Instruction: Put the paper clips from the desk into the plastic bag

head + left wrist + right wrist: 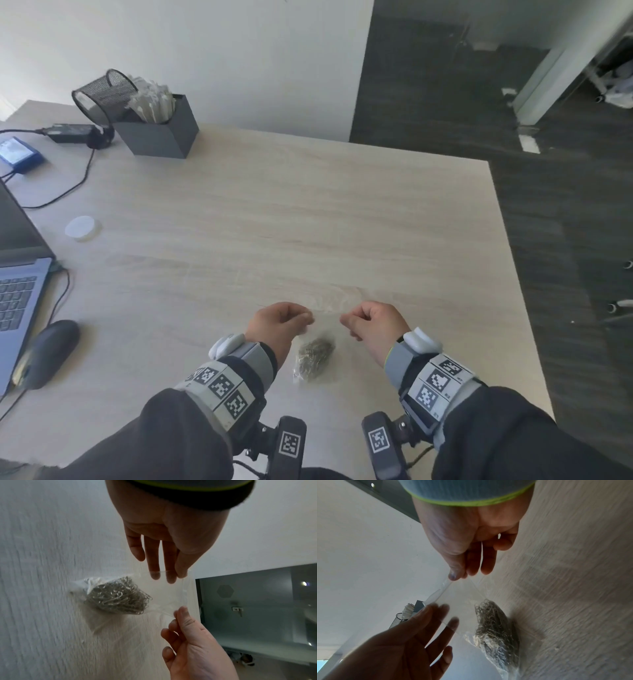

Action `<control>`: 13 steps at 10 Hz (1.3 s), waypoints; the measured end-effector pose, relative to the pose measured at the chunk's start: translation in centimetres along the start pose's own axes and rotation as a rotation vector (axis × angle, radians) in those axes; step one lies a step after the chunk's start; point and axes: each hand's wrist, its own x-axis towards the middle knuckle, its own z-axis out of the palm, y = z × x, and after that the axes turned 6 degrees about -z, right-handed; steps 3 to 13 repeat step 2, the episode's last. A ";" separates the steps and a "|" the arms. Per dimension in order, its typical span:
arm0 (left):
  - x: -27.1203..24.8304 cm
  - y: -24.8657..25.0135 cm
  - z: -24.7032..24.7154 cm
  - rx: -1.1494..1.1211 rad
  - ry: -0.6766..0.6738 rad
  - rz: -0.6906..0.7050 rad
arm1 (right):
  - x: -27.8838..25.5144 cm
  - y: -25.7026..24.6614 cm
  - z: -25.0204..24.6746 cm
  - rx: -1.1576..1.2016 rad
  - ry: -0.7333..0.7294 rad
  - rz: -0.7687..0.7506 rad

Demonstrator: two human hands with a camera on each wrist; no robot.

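Both hands pinch the top edge of the flimsy, slippery plastic bag (313, 346), left hand (279, 320) and right hand (371, 322) each at a corner, while its paper clips (315, 354) sag heavily onto the bench (308, 212).

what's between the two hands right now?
The top edge of the clear plastic bag, stretched from left hand to right hand; the paper clips hang below inside. Clearest in the left wrist view.
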 end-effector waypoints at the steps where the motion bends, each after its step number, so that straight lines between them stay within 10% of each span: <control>1: -0.1 0.6 -2.1 0.024 -0.041 0.012 | -0.8 -1.8 0.1 -0.029 0.007 -0.022; 13: -0.7 1.7 -3.9 0.102 -0.075 0.035 | -1.8 -3.1 -0.2 0.017 0.069 -0.044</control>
